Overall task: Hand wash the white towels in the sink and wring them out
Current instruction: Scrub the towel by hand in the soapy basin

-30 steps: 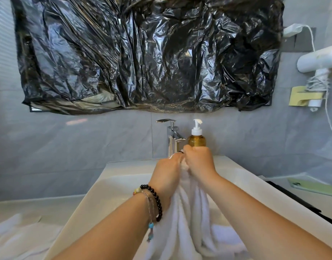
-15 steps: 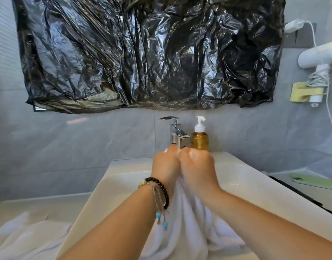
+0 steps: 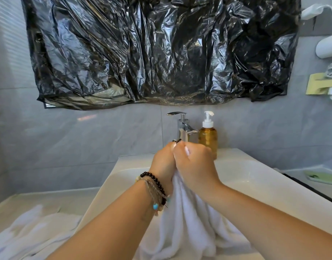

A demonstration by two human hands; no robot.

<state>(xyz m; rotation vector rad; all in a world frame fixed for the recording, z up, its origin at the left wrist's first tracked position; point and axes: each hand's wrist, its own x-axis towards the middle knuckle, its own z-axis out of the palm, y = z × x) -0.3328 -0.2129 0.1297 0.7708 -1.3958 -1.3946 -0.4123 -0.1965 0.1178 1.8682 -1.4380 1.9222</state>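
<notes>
The fingers of the left hand (image 3: pixel 164 162) and the right hand (image 3: pixel 194 166) are curled tight round the gathered top of a white terry towel (image 3: pixel 187 222), the two fists pressed knuckle to knuckle above the middle of the white rectangular ceramic sink (image 3: pixel 255 177). From the fists the cloth hangs down in thick folds, and its lower end spreads inside the basin near the front edge. Whether the towel is being rubbed against itself or twisted cannot be told from one view; no water is seen dripping from it, and no water runs from the chrome lever tap (image 3: pixel 183 126) at the back edge of the sink.

The left wrist wears a dark beaded bracelet (image 3: pixel 153 182) and thinner strands with small charms. Just right of the tap, at the back rim, stands an amber pump bottle of soap (image 3: pixel 208 138) with a white head.

A second white towel (image 3: pixel 30 235) lies crumpled on the pale counter at the sink's left side, toward the front left corner. It looks untouched for now, though whether it has been washed already cannot be judged. So the task seems to be in its middle: one towel is in hand and not yet visibly wrung out, and at least one more waits or rests beside the basin.

A crinkled black plastic sheet (image 3: pixel 161 49) covers the wall above, and a pale green phone (image 3: pixel 322 178) lies on the counter to the right.
</notes>
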